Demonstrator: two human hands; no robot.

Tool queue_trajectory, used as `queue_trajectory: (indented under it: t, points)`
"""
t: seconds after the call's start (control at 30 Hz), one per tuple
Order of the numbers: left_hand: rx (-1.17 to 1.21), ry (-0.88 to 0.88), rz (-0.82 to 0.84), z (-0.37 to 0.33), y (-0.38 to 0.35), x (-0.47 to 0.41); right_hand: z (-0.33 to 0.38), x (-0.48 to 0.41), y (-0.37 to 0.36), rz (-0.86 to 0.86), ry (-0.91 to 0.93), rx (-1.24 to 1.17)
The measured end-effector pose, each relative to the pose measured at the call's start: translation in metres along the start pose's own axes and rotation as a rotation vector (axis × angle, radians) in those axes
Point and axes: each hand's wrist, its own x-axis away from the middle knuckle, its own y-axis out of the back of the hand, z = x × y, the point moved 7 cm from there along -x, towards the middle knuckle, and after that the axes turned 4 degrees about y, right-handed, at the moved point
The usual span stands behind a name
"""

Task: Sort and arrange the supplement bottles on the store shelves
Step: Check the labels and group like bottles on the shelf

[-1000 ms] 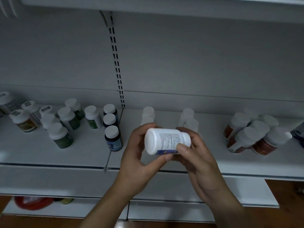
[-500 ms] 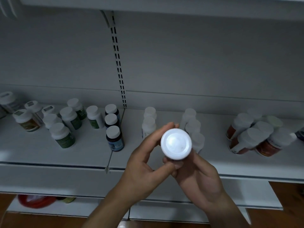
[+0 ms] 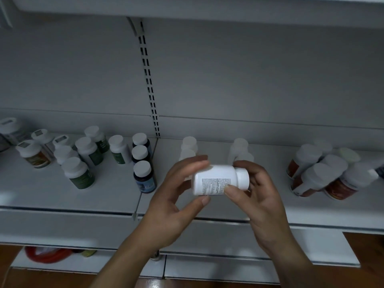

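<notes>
I hold a white supplement bottle (image 3: 216,179) on its side in front of the shelf (image 3: 62,196), cap pointing right and fine print facing me. My left hand (image 3: 176,196) grips its base end between fingers and thumb. My right hand (image 3: 255,196) grips the cap end, thumb on the label. Behind my hands stand two short rows of white bottles (image 3: 188,145), partly hidden. Green-labelled bottles (image 3: 80,173) and dark blue-labelled bottles (image 3: 144,175) stand at the left. Red-labelled bottles (image 3: 311,179) crowd the right, some tilted.
A slotted upright (image 3: 150,90) splits the back panel above the shelf joint. Another shelf (image 3: 207,5) hangs overhead. Below, a lower shelf (image 3: 228,267) carries a red object (image 3: 44,254) at the left. Wooden floor shows at the bottom right.
The bottle has been turned from cap facing me to lying sideways with its cap to the right. A second ago the cap pointed left. Both hands kept hold of it.
</notes>
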Motion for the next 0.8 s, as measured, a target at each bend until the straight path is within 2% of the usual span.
queue_trajectory:
  t: [0.17, 0.3, 0.5, 0.67, 0.8]
  points:
    - [0.211, 0.224, -0.115, 0.013, 0.003, 0.000, 0.000, 0.001, -0.003, 0.180, 0.015, 0.088]
    - [0.173, 0.315, -0.181, 0.016, 0.002, 0.000, 0.000, 0.001, -0.005, 0.179, 0.010, 0.126]
    - [0.201, 0.228, 0.024, 0.014, -0.010, 0.000, -0.009, -0.002, 0.004, 0.029, -0.101, 0.093]
    - [0.236, 0.302, -0.106, 0.019, -0.006, -0.004, -0.009, 0.000, 0.002, 0.120, -0.117, 0.078]
    - [0.183, 0.308, -0.048, 0.019, -0.008, -0.002, -0.008, -0.003, 0.003, 0.067, -0.132, 0.046]
